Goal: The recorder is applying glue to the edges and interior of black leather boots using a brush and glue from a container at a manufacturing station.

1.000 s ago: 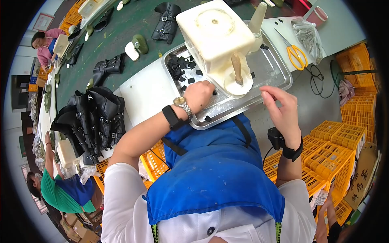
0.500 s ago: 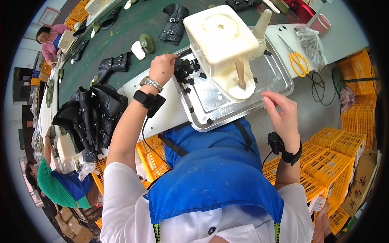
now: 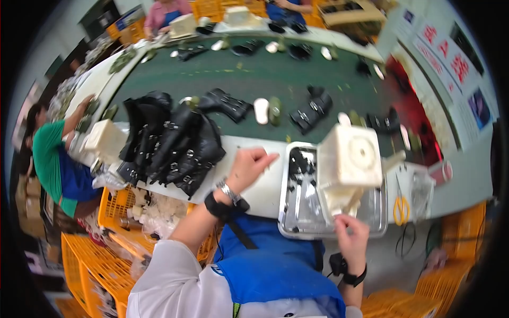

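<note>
My left hand (image 3: 248, 168) is closed in a pinch over the white table edge, left of a metal tray (image 3: 287, 229). Whatever its fingertips hold, if anything, is too small to make out. At the tray's front right, my right hand (image 3: 352, 237) has its fingers pressed together at the front of a cream plastic container (image 3: 345, 164). The brush seen there earlier cannot be made out, nor can anything between those fingers. Small black pieces (image 3: 300, 163) lie in the tray's left part. A heap of black buckled boots (image 3: 177, 143) sits left of my left hand.
Beyond, a green belt (image 3: 222, 74) carries single boots (image 3: 313, 110) with soles (image 3: 261, 111) beside them. Orange-handled scissors (image 3: 401, 210) and a clear plastic bag (image 3: 422, 193) lie right of the tray. Yellow crates (image 3: 85, 275) stand below. A person in green (image 3: 50, 146) works at the left.
My view has swung up and left, showing more belt and boots. My left hand has left the black pieces and moved away from the tray; my right hand has come to the container's front.
</note>
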`<state>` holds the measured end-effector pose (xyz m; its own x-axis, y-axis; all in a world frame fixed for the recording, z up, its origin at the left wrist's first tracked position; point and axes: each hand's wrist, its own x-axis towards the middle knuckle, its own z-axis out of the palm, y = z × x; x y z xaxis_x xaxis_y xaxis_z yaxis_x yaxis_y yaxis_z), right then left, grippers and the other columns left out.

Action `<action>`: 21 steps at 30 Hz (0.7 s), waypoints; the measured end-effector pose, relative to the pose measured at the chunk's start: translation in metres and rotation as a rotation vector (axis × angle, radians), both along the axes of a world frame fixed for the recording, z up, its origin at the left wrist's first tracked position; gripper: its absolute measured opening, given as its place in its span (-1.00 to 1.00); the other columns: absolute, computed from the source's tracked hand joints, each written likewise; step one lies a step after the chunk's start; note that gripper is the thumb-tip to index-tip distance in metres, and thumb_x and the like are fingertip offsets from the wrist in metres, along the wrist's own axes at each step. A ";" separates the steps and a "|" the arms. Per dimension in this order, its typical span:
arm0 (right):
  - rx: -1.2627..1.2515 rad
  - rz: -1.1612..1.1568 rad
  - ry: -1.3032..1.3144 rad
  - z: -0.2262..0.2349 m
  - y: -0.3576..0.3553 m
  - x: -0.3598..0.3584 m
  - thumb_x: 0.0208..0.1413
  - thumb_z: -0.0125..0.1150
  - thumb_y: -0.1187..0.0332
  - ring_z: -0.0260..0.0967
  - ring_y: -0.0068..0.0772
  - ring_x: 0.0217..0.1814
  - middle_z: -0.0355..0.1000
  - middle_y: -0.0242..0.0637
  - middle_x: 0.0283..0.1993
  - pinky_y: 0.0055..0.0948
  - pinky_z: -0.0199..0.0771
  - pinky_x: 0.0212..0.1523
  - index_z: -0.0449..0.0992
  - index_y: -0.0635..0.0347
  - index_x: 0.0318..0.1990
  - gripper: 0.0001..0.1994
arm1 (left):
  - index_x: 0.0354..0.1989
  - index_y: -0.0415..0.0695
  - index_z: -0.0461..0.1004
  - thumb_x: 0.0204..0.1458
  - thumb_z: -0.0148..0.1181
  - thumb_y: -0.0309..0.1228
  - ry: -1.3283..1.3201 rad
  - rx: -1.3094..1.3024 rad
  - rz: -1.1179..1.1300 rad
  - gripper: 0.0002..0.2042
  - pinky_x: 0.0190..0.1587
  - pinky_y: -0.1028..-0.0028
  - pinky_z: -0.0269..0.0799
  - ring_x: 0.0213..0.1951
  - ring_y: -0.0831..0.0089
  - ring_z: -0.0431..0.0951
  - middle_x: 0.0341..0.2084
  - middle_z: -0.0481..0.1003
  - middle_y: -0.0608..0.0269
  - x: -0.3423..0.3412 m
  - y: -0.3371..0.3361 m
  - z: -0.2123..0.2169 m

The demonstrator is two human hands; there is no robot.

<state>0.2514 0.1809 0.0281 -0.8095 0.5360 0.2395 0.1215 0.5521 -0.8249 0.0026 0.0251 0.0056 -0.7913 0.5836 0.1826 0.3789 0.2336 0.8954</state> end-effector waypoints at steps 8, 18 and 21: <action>0.109 0.475 -0.044 0.004 -0.056 -0.069 -0.15 0.24 0.45 0.31 -0.34 -0.67 0.36 -0.23 -0.66 -0.48 0.27 -0.62 0.48 0.25 -0.55 -0.92 | -0.50 -0.25 0.46 -0.01 0.06 -0.44 -0.296 0.068 0.124 -0.86 -0.46 0.50 0.34 -0.56 0.47 0.43 -0.64 0.43 0.17 0.034 -0.071 0.002; 0.099 0.465 -0.064 0.001 -0.067 -0.086 -0.13 0.21 0.49 0.34 -0.38 -0.62 0.39 -0.21 -0.62 -0.51 0.29 -0.57 0.47 0.31 -0.53 -0.92 | 0.06 -0.17 0.19 -0.36 0.32 -0.43 0.708 -0.479 0.529 -0.32 -0.07 0.28 0.29 -0.09 0.11 0.33 -0.14 0.30 0.03 -0.076 -0.178 0.020; 0.102 0.460 -0.074 0.002 -0.069 -0.089 -0.12 0.20 0.49 0.35 -0.41 -0.60 0.40 -0.21 -0.62 -0.54 0.31 -0.54 0.48 0.34 -0.52 -0.92 | 0.07 -0.16 0.19 -0.32 0.32 -0.34 0.633 -0.570 0.554 -0.32 -0.15 0.29 0.34 -0.17 0.16 0.40 -0.16 0.33 0.07 -0.088 -0.183 0.006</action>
<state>0.1625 0.1119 0.0296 -0.9741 0.0952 0.2049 -0.0978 0.6399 -0.7622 -0.0854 -0.1582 0.0115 -0.8315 0.2954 0.4705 0.4537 0.8499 0.2681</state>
